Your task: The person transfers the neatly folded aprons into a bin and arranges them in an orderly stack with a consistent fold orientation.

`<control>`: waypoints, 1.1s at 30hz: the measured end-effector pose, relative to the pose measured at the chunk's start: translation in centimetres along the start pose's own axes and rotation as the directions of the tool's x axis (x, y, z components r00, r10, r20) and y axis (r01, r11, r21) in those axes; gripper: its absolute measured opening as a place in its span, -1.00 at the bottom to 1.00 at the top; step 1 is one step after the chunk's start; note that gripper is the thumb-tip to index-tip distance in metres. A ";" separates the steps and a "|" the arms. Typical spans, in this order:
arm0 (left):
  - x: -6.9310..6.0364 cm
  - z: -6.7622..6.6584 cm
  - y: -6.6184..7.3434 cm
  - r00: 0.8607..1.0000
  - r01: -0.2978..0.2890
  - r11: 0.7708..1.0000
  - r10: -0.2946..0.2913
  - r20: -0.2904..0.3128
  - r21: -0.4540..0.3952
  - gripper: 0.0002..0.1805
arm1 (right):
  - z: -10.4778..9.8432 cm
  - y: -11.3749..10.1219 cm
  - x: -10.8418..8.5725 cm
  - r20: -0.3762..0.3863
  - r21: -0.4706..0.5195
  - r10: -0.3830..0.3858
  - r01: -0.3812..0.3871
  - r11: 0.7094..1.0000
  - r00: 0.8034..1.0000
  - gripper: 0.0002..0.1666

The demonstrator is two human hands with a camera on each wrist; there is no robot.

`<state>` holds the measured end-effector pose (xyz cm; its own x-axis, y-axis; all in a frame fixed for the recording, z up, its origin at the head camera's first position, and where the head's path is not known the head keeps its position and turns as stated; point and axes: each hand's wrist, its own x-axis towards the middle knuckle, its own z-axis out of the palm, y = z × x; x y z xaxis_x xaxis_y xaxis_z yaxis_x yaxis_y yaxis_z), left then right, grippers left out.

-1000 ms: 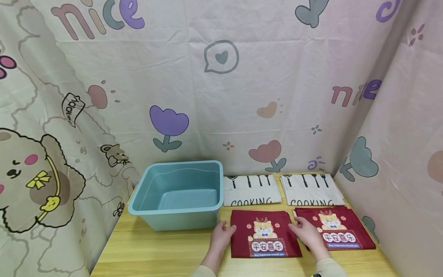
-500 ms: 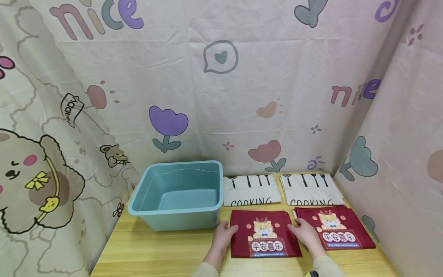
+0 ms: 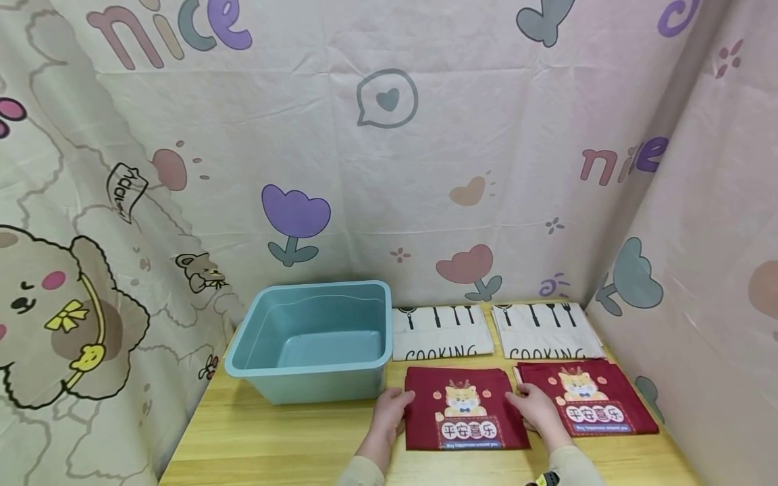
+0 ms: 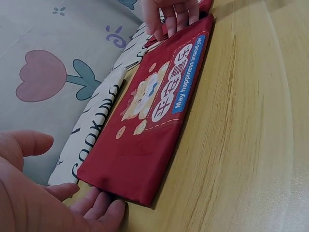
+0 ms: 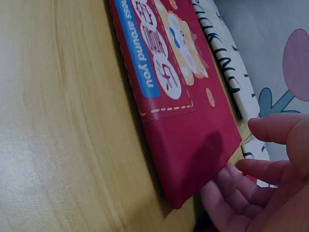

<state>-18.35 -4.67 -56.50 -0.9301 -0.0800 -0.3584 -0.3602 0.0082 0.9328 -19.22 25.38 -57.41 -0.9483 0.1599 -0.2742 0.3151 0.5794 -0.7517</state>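
Head view: observed left hand at nine o'clock and right hand at three of red cloth, flat on table; noted fingers relaxed at its edges, thumbs apart. Recorded second red cloth at three o'clock, tub at ten, white cloths at twelve and two, curtain behind.

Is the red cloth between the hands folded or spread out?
Folded: the red cloth makes a compact, flat rectangle, print side up, and the left wrist view shows its thick edge. How many layers, I can't tell.
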 end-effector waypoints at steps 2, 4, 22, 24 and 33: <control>0.0 0.0 -0.1 1.000 0.004 1.000 -0.004 0.002 -0.012 -0.30 | 0.0 0.1 0.0 -0.002 0.015 0.010 -0.010 1.000 1.000 -0.29; 0.0 0.0 -0.1 1.000 0.007 1.000 -0.007 0.010 -0.027 -0.29 | 0.0 0.2 0.1 -0.008 0.021 0.010 -0.010 1.000 1.000 -0.32; 0.8 0.3 -1.4 1.000 -0.021 0.999 0.021 0.005 -0.030 -0.52 | 0.4 0.5 0.4 -0.088 0.091 -0.038 0.046 0.995 0.995 -0.50; 0.9 0.5 -1.4 0.999 -0.033 0.999 0.034 0.007 -0.040 -0.53 | 0.5 0.5 0.5 -0.093 0.077 -0.052 0.059 0.995 0.994 -0.51; 1.2 1.4 -1.5 0.993 -0.075 0.997 0.075 -0.093 0.001 -0.59 | 0.5 -0.4 0.4 -0.098 0.158 -0.040 0.055 0.986 0.994 -0.52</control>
<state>-19.01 -3.40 -58.32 -0.9436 -0.1720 -0.2829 -0.2897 0.0155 0.9570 -19.66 24.83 -57.56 -0.9593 0.2144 -0.1837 0.2644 0.4537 -0.8510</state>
